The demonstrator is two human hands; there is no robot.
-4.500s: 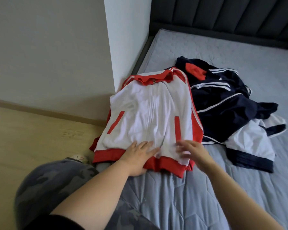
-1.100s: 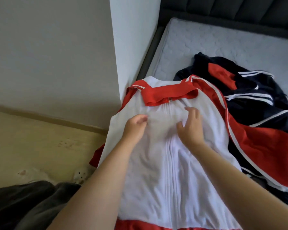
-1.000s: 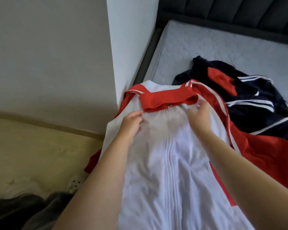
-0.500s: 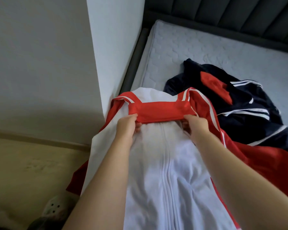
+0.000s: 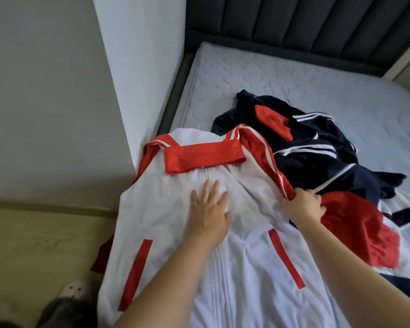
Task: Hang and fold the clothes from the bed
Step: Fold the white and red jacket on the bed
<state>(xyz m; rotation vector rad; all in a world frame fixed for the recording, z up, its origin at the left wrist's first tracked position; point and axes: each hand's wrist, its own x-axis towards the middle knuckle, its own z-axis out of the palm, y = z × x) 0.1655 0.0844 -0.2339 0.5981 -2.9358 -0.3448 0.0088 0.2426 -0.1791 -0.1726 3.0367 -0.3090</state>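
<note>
1. Currently, the white jacket (image 5: 234, 268) lies front up on the near left part of the mattress (image 5: 294, 79). Its zip is closed, its red collar (image 5: 204, 156) points away from the person, and its left edge hangs over the bed's side.
2. Left hand (image 5: 208, 216): flat, fingers spread, palm pressing the jacket's chest over the zip, just below the collar.
3. Right hand (image 5: 303, 204): fingers curled round the red striped edge where the red sleeve (image 5: 355, 223) joins the body; the sleeve trails away to the right.
4. A crumpled navy garment (image 5: 317, 162) with white stripes and a red patch lies just beside the jacket, partly under the red sleeve.
5. Surroundings: a dark padded headboard (image 5: 294, 22) at the far end, a white wall (image 5: 140, 67) corner against the bed's left side, a wood floor (image 5: 33, 245) below, and a pale slipper (image 5: 74, 288) on it.
</note>
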